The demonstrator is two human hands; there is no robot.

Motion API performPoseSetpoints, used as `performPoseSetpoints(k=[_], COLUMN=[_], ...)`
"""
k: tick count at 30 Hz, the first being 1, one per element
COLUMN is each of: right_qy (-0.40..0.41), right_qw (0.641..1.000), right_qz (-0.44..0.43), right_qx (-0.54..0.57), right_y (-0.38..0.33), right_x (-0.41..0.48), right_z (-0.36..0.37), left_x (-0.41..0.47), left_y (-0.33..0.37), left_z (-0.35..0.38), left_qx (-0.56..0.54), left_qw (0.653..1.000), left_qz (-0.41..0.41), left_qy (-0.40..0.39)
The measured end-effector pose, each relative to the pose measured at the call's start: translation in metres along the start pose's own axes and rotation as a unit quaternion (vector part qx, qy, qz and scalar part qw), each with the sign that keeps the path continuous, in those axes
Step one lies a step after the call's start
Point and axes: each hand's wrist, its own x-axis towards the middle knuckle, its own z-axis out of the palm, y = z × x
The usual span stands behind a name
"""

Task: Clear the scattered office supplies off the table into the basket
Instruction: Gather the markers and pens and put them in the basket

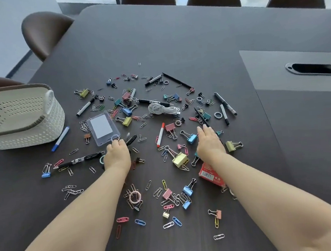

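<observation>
Paper clips, binder clips, pens and markers lie scattered over the dark table (174, 45). A white perforated basket (31, 118) stands at the left edge. My left hand (116, 155) is curled at the near corner of a clear badge holder (102, 128), its fingertips closed on the end of a black pen (132, 139). My right hand (209, 141) lies flat, palm down, fingers stretched together over the near end of a black pencil (200, 116), holding nothing. A red-capped marker (160, 134) and a yellow binder clip (180, 158) lie between the hands.
A coiled white cable (163, 108) lies mid-table and a blue marker (60, 138) beside the basket. A red box (209, 174) sits partly under my right forearm. Brown chairs (42, 34) ring the table. A cable port (314, 69) is set in at the right.
</observation>
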Motion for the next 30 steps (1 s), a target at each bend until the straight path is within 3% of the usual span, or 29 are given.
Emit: performPoseSetpoints(k=[6,14,20,25,30], right_qy=[0.008,0.064,0.093,0.007,-0.032], right_qw=[0.999,0.997,0.993,0.997,0.999], right_qz=[0.045,0.052,0.038,-0.04,0.014], right_qx=[-0.006,0.016,0.066,0.062,0.039], right_y=[0.003,0.003,-0.02,-0.085,-0.122], right_x=[0.026,0.046,0.053,0.046,0.047], right_z=[0.001,-0.005,-0.017,-0.016,-0.006], left_x=[0.003,-0.005,-0.003,0.002,0.008], left_y=[0.001,0.008,-0.011,-0.04,-0.072], left_z=[0.012,0.003,-0.013,-0.026,-0.036], left_qx=[0.01,-0.105,-0.055,-0.085,-0.08], left_qw=[0.999,0.99,0.995,0.993,0.993], left_qz=[0.027,0.092,0.079,0.068,0.075], left_qy=[0.032,0.037,0.039,0.041,0.043])
